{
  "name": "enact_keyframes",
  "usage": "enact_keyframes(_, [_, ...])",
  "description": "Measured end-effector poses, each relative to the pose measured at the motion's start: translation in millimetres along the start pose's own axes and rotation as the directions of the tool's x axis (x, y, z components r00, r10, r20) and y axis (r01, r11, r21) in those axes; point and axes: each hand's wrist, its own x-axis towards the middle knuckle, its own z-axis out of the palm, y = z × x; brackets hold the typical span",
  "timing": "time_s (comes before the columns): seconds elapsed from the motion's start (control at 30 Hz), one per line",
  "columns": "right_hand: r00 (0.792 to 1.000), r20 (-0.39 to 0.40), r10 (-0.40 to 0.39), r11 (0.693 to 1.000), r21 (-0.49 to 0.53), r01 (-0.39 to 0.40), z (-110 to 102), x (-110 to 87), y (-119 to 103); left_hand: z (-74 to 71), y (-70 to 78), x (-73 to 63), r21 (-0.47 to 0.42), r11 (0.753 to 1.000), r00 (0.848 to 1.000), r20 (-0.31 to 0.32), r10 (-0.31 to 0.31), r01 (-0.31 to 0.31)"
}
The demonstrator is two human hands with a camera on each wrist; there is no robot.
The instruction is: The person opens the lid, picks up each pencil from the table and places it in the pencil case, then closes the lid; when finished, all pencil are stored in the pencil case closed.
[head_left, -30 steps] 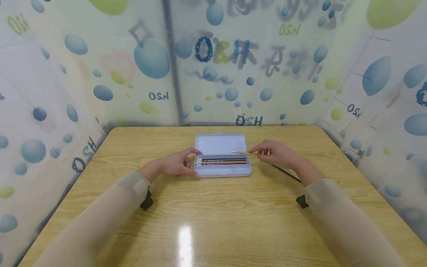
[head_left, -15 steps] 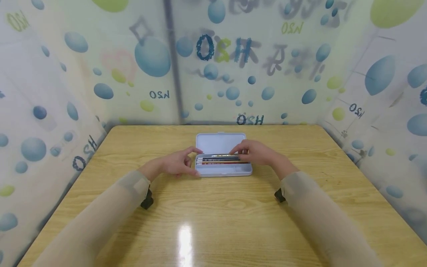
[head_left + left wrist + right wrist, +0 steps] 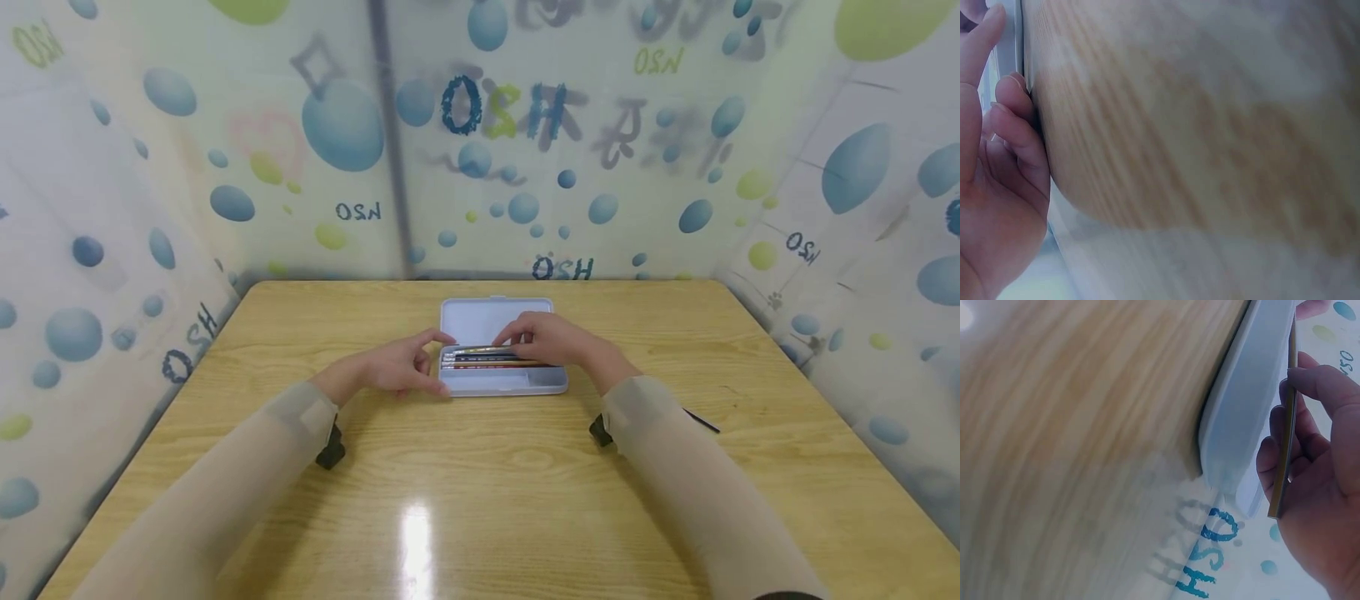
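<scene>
An open white pencil case lies on the table, its lid folded back, with several pencils side by side in its rear compartment. My left hand holds its left end, thumb at the front corner and index finger at the back corner. Over the right half is my right hand, pinching a slim gold-brown pencil between thumb and fingers. That pencil runs along the case, close over the row. The left wrist view shows the left hand beside the case's edge, other fingers curled.
A thin dark stick lies on the table to the right, partly hidden by the right sleeve. Patterned fabric walls stand at the back and both sides.
My right hand has moved left from beside the case to over it, bringing the pencil above the row. My left hand stays on the case's left end.
</scene>
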Motion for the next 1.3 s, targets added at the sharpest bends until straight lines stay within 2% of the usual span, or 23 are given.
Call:
enact_keyframes(0.33, [1.000,0.022,0.005,1.000,-0.020,-0.004,8,13.1,-3,-0.1,1.5,-1.7,-0.010,1.000,1.000,0.006,-0.005,0.005])
enact_keyframes(0.83, [1.000,0.016,0.017,1.000,-0.016,-0.017,7,12.9,-6,0.7,2.6,-1.5,-0.015,1.000,1.000,0.001,-0.006,0.006])
enact_keyframes(1.07, [0.999,0.007,0.049,0.999,-0.014,-0.049,3,1.0,-4,0.5,3.1,-0.2,-0.010,1.000,1.000,0.000,0.006,-0.006])
enact_keyframes(1.3, [0.998,-0.023,0.058,0.998,0.001,-0.058,-7,-26.9,2,0.0,0.8,-1.1,0.014,1.000,1.000,-0.011,0.006,-0.006])
